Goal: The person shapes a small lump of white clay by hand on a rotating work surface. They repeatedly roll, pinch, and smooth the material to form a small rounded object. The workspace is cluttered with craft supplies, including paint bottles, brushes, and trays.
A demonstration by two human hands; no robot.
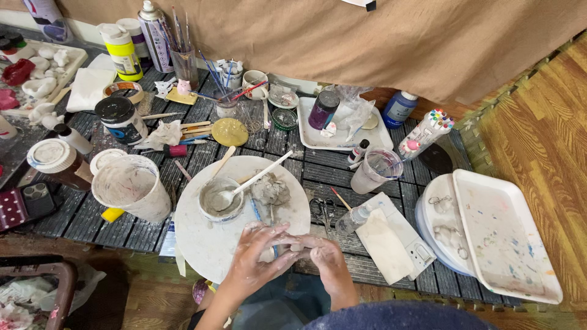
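A large paint-smeared white plastic cup [131, 187] stands left of the round white work board [202, 238]. On the board sit a small bowl of grey slip [220, 199] and a grey clay lump [271, 189]. At its near edge, the left hand [257, 260] and right hand [327, 256] press together, pinching a small pale clay piece [267, 253].

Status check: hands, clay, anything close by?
Both hands, left hand and right hand, closed on small clay piece. Slip bowl and clay lump just beyond.
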